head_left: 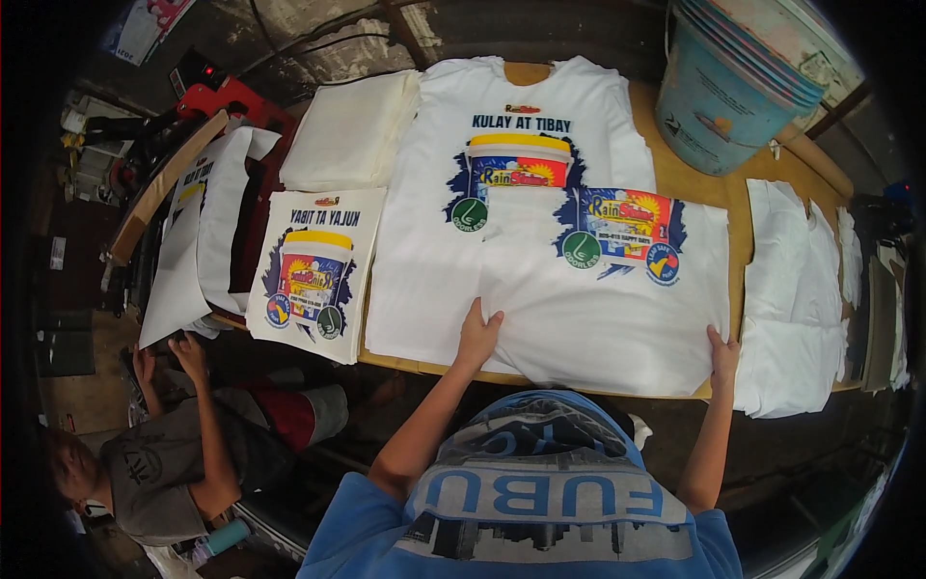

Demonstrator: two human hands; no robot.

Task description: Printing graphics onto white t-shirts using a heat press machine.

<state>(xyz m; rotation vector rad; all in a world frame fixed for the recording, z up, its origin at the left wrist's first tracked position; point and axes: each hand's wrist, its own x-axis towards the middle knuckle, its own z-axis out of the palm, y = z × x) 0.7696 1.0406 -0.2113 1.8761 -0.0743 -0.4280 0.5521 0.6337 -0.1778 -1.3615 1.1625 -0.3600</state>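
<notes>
White shirt panels point(424, 280) with a colourful paint-bucket print lie on the brown table in front of me. The uppermost panel point(617, 338) sits shifted to the right, so its print does not line up with the one beneath. My left hand point(479, 333) pinches a fold of it near the middle of the lower part. Out at its right edge, my right hand point(722, 353) grips the fabric, thumb on top and the other fingers mostly hidden. Between the two hands the cloth shows soft creases.
Left of the panels sit a stack of mirror-printed sheets point(307, 280) and a blank off-white stack point(352, 130). Nested blue buckets point(733, 96) stand at the back right, white cloth pieces point(791, 299) at the right. A co-worker point(174, 463) handles a printed panel point(198, 261) by a red machine point(222, 101).
</notes>
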